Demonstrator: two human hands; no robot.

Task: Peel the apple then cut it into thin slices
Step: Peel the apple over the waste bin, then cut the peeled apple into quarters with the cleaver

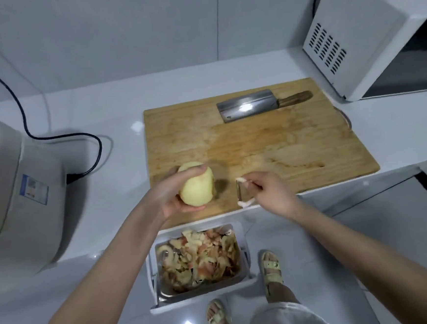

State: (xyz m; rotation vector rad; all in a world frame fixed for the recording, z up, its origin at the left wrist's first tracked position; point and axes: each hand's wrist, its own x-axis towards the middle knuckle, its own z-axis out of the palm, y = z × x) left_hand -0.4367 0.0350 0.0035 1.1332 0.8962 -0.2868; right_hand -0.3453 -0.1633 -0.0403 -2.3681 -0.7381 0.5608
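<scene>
Two hands work over the near edge of the cutting board (269,137), which lies on the white tabletop (116,113). The left hand (176,193) cups the apple (197,186) from the left and below, its fingers (195,171) curled over the top; the fruit shows pale yellow flesh all over its visible side, with no red skin to be seen, so the peeling looks finished or nearly so. The apple sits just above the board's near-left corner, its long axis running roughly toward the far side.

The right hand (273,193) pinches the peeler (243,192) by its handle, the blade turned toward the apple and standing just beside it, apart from the flesh. Below the tabletop edge, a bin (244,274) full of peelings (199,257) stands open.

The cleaver (249,108) rests flat at the far side of the board, its wooden handle pointing right. That puts it well away from both hands but on the right hand's side, so the likely next move is to set the peeler down, lay the apple on the board, and reach forward-right for the handle.
</scene>
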